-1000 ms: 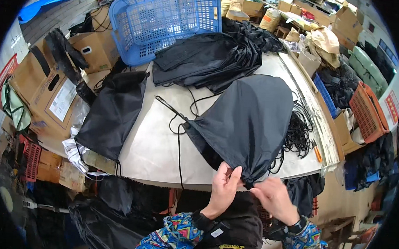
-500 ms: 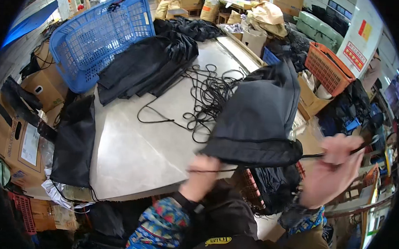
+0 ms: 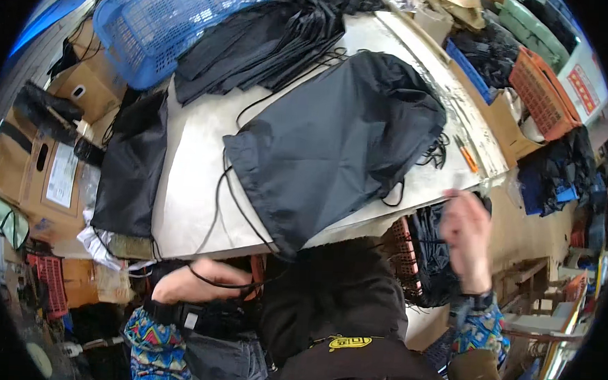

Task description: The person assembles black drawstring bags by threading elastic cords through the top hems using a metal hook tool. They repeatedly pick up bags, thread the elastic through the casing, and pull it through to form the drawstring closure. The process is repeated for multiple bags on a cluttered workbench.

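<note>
A black drawstring bag [image 3: 334, 147] lies flat on the pale tabletop, its hemmed opening toward the lower left and one corner hanging at the near edge. Black cord [image 3: 221, 216] comes out of the hem and loops down over the fingers of my left hand [image 3: 203, 281], which is closed on it just off the table's near edge. My right hand [image 3: 468, 233] is raised off the near right side, fingers curled and slightly blurred. A thin dark stretch of cord runs toward it from the bag's side; its grip is partly hidden.
Black bags [image 3: 257, 43] are piled at the back beside a blue basket [image 3: 182, 29]. Another black bag [image 3: 132, 167] hangs over the left edge near cardboard boxes [image 3: 50, 170]. An orange-handled cutter [image 3: 467, 156] lies at the right. Below stands a red crate [image 3: 403, 257] of black fabric.
The bag has gone from raised and upright to lying on the table, covering most of the tangled cord. My left hand has moved left and my right hand slightly left. The view has shifted.
</note>
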### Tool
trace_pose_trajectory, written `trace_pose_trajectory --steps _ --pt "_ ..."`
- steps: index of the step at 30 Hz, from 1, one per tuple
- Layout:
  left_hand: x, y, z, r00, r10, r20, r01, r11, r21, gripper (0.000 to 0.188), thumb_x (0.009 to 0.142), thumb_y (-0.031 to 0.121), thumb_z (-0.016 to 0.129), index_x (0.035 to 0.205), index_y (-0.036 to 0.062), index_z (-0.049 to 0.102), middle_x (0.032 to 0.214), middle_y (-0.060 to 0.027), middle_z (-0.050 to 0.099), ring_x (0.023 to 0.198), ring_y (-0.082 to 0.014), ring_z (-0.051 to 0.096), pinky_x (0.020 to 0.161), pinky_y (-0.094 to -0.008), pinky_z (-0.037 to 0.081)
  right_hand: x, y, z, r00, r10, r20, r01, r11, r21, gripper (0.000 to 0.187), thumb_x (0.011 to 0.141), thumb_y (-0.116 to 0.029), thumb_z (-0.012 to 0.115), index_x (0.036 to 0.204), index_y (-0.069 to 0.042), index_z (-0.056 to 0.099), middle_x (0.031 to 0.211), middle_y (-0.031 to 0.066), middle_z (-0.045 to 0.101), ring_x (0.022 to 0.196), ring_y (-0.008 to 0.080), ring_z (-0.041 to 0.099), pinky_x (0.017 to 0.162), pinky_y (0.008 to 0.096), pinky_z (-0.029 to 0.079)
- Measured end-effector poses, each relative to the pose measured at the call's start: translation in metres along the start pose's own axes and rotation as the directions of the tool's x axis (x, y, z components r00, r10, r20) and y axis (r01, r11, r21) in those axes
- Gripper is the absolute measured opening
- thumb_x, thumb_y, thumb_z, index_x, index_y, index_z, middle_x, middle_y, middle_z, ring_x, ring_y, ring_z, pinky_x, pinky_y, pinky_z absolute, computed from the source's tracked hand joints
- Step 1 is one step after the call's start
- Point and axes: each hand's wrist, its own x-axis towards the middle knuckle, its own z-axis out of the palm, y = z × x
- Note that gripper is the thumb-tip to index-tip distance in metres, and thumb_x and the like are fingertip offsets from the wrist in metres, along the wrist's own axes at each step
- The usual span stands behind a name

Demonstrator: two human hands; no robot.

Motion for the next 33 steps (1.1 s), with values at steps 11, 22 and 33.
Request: trace_pose_trajectory --steps 11,22,33 --pt "0.091 0.025 0.045 0.472 0.602 -0.644 -0.179 0.781 0.599 0.029 0.085 0.002 0.060 0.114 -0.0005 0.056 0.119 -0.0163 0.057 0.104 -0.0272 0.060 0.085 -0.0347 0.049 0.028 0.067 0.126 0.628 -0.381 0.679 0.776 0.369 -0.511 0.022 0.078 0.008 0.050 0.100 0.009 0.050 0.115 0.0273 0.050 0.099 0.0408 0.053 0.084 0.0421 0.047" --pt "0.109 -0.002 0.123 0.590 -0.152 -0.793 -0.568 0.620 -0.541 0.014 0.092 0.010 0.059 0.096 -0.0035 0.059 0.081 -0.0035 0.059 0.067 -0.0079 0.058 0.060 -0.0216 0.049 0.056 0.087 0.127 0.684 -0.408 0.605 0.730 0.369 -0.575 0.015 0.084 0.002 0.051 0.098 0.008 0.052 0.117 0.0273 0.053 0.096 0.0392 0.054 0.085 0.0417 0.045" --pt "0.123 0.046 0.095 0.766 -0.108 -0.634 -0.600 0.236 -0.765 0.014 0.091 0.014 0.060 0.088 -0.0003 0.059 0.075 -0.0069 0.061 0.064 -0.0133 0.060 0.054 -0.0279 0.053 -0.013 0.024 0.096 0.756 -0.370 0.540 0.635 0.616 -0.467 0.038 0.079 0.007 0.060 0.117 0.001 0.056 0.073 0.0134 0.057 0.064 0.0285 0.059 0.056 0.0348 0.047"
